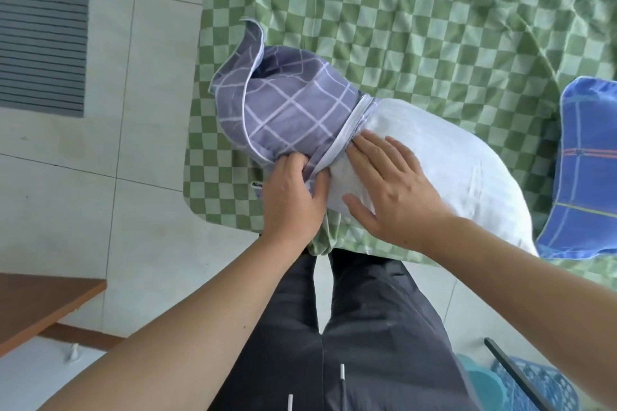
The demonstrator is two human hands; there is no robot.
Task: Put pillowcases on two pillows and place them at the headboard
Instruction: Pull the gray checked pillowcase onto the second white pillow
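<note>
Pillow [417, 157]: soft, light, on the bed [434, 27], half in the pillowcase [287, 100] at nine o'clock.
Left hand [293, 197]: pinches the pillowcase hem.
Right hand [390, 183]: flat, fingers spread, pressing the pillow.
Grip: the hem.

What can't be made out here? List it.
Head view only:
- Headboard: outside the frame.
- Left hand fingers: tips buried in the purple pillowcase opening.
- White pillow front end: covered by the pillowcase.
- Blue pillow: cut off by the right edge.
- Right hand lies flat, fully visible.
</note>
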